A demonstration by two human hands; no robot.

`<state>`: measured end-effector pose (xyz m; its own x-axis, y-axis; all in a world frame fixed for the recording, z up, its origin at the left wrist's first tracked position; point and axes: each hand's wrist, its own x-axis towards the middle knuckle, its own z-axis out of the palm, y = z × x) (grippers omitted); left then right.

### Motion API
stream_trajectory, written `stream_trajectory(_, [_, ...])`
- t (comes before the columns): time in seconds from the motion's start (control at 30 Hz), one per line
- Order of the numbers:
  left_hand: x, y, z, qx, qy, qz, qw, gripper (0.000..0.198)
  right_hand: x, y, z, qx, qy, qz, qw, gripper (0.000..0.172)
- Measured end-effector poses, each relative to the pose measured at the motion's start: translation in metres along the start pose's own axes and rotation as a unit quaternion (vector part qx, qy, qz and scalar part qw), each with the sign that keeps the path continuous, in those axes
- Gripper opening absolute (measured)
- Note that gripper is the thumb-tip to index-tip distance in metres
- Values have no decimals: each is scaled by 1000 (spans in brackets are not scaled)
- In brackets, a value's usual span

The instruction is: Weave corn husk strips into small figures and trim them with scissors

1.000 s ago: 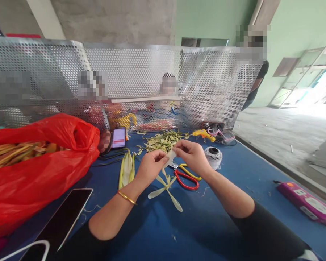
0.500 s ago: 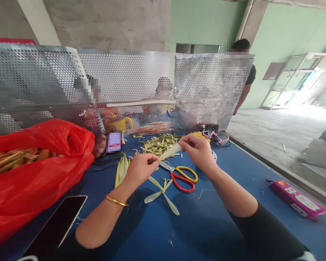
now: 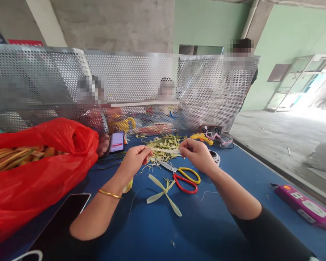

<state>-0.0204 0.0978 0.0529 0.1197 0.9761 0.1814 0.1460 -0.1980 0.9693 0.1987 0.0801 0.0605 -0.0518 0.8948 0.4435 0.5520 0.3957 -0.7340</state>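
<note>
A pale, flat strip of husk [image 3: 165,149] is stretched level between my two hands. The fingers of my left hand [image 3: 137,159] pinch its left end, and those of my right hand [image 3: 197,154] pinch the right end. Just below it lie scissors [image 3: 185,179] with one red and one yellow handle, blades pointing left. In front of them, a cross-shaped piece [image 3: 165,192] made of pale husk strips rests on the blue table [image 3: 141,232]. Behind the strip is a heap of green-yellow husk scraps [image 3: 163,141]. My left wrist partly covers a yellowish husk [image 3: 128,185].
At left stands a red plastic bag [image 3: 43,181] of dried stalks, with a dark phone [image 3: 59,221] before it. A yellow glue gun [image 3: 202,137], pink-rimmed goggles [image 3: 220,139] and white tape roll [image 3: 215,157] lie behind my right hand. A purple pack [image 3: 304,204] sits far right. Perforated metal panels [image 3: 130,76] form the back.
My left hand has moved a little left and up, so the strip, slanted before, now lies level. Both hands keep hold of it. The view has shifted slightly.
</note>
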Motion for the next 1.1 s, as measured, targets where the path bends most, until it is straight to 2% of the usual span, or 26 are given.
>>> stream_trajectory(0.1, [1, -1, -2, 2, -31, -23, 999, 36, 1, 1, 0, -8, 72, -23, 997, 12])
stream_trajectory(0.17, [0, 0, -3, -53, -78, -67, 993, 42, 2, 1, -1, -31, 110, -34, 993, 11])
stream_trajectory(0.23, [-1, 3, -3, -149, -128, -127, 972, 46, 3, 2, -3, -49, 132, -41, 989, 10])
stream_trajectory(0.3, [-2, 7, -3, -248, -148, -189, 938, 50, 3, 3, -2, -50, 135, -42, 989, 10])
stream_trajectory(0.43, [-2, 10, -4, -397, -104, -256, 875, 56, 2, 6, 4, -12, 110, -35, 993, 9])
stream_trajectory(0.57, [2, 6, -6, -490, -50, -259, 831, 56, 2, 7, 11, 54, 94, -15, 994, 11])
stream_trajectory(0.67, [4, 5, -6, -525, -13, -258, 811, 54, 2, 7, 14, 119, 87, 21, 989, 13])
stream_trajectory(0.77, [4, 3, -1, -514, 41, -235, 824, 51, 2, 7, 18, 153, 82, 52, 983, 14])
stream_trajectory(0.87, [2, 0, 10, -451, 106, -188, 866, 34, 1, 5, 21, 172, 93, 70, 978, 15])
stream_trajectory(0.9, [0, -2, 14, -424, 112, -182, 880, 31, 0, 4, 23, 177, 99, 75, 976, 15])
stream_trajectory(0.97, [-5, -5, 24, -363, 104, -183, 908, 26, -3, 2, 26, 181, 112, 76, 974, 15])
stream_trajectory(1.1, [-16, -8, 39, -269, 14, -166, 949, 32, -11, 0, 38, 158, 102, 52, 981, 13])
